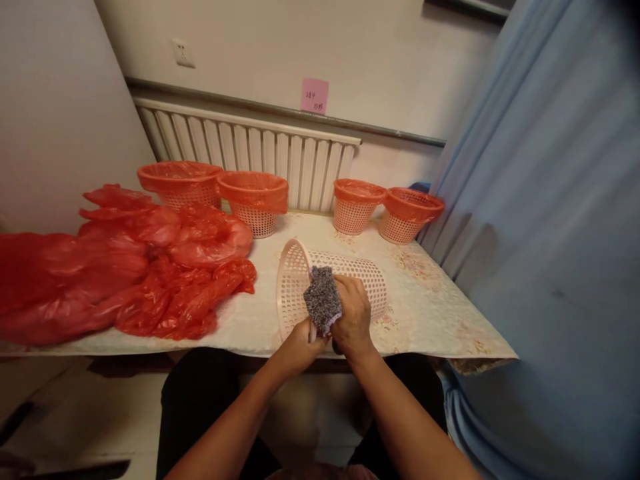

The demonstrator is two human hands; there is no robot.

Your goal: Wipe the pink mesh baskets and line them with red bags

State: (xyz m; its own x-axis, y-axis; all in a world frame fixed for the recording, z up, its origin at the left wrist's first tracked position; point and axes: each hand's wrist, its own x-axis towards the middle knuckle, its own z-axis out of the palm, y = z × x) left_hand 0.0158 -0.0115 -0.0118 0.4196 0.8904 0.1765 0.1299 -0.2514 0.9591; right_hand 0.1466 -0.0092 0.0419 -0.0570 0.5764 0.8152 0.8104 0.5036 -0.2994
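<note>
A pale pink plastic wastebasket [373, 283] with a lattice wall lies on its side on the table in front of me, its mouth facing left. My left hand [299, 347] is closed on the near part of its rim, thumb uppermost. My right hand [354, 313] is closed around a grey speckled cleaning cloth [323, 300] with a lilac edge. The cloth is against the basket near the rim, and part of the basket wall is hidden behind my right hand.
Crumpled red plastic bags [165, 267] cover the table's left side. Wastebaskets lined with red bags stand along the back: two on the left [255, 217] and two on the right [353, 213]. Behind are a radiator [250, 150] and, to the right, a blue curtain [540, 233].
</note>
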